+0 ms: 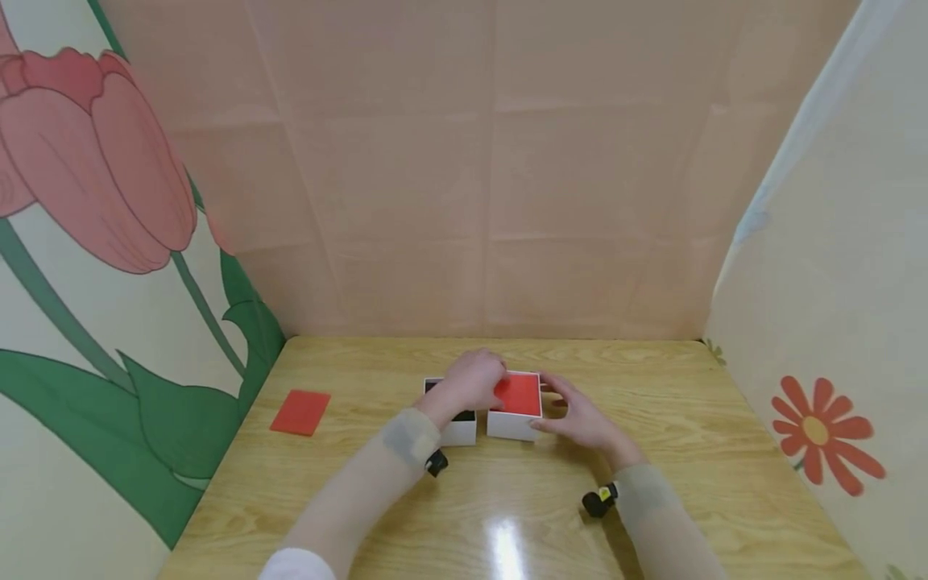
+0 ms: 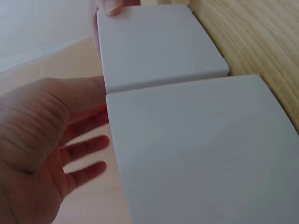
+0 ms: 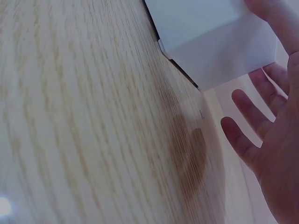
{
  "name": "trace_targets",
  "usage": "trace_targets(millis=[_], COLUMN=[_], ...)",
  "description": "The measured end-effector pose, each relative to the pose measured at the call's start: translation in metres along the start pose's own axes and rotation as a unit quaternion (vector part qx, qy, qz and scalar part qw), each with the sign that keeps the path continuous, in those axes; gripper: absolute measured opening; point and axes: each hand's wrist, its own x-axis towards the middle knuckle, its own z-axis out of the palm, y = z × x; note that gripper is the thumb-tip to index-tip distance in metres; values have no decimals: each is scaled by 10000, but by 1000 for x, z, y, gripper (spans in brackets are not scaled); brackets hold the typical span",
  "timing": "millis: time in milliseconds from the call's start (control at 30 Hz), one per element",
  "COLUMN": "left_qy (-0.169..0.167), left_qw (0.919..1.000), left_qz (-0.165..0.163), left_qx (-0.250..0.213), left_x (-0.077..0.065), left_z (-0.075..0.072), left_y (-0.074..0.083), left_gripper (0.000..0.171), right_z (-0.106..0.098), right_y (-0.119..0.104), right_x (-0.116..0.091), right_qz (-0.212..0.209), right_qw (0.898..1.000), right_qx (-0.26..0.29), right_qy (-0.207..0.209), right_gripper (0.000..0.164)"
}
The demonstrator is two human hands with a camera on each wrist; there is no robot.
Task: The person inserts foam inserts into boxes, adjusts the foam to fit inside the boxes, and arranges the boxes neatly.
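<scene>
Two white boxes stand side by side in the head view. The left white box [image 1: 458,434] shows a dark inside, partly covered by my left forearm and hand. A flat red piece [image 1: 524,392] fills the top of the right white box [image 1: 513,426]. My left hand [image 1: 473,380] reaches over the left box, its fingertips at the red piece's left edge; in the left wrist view several of its fingers [image 2: 86,148] extend loosely. My right hand [image 1: 586,419] grips the right box at its right side, thumb at the front corner and fingers round the back.
A red square [image 1: 300,412] lies flat on the wooden table [image 1: 377,362], off to the left. A pinkish cloth backdrop [image 1: 406,201] rises behind the table, with flower-printed panels at both sides. Each wrist carries a small black camera.
</scene>
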Motion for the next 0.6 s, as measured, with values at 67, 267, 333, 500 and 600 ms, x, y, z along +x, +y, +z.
trace_targets(millis=[67, 267, 333, 500, 600], left_qy=[141, 378, 352, 314, 305], left_qw=[9998, 9979, 9976, 9978, 9979], left_qz=[118, 305, 334, 384, 374], left_qx=[17, -436, -499, -451, -438], left_x=[0, 6, 8, 11, 10], left_z=[0, 5, 8, 14, 13], left_y=[4, 15, 18, 21, 23], left_gripper=[40, 45, 43, 40, 40], right_z=[0, 1, 1, 1, 0], right_y=[0, 0, 0, -1, -3], right_x=[0, 0, 1, 1, 0], right_qz=[-85, -261, -292, -323, -294], right_qw=[10000, 9996, 9995, 9994, 9995], right_qx=[24, 81, 58, 81, 94], right_qy=[-30, -45, -52, -68, -67], right_gripper=[105, 104, 104, 103, 102])
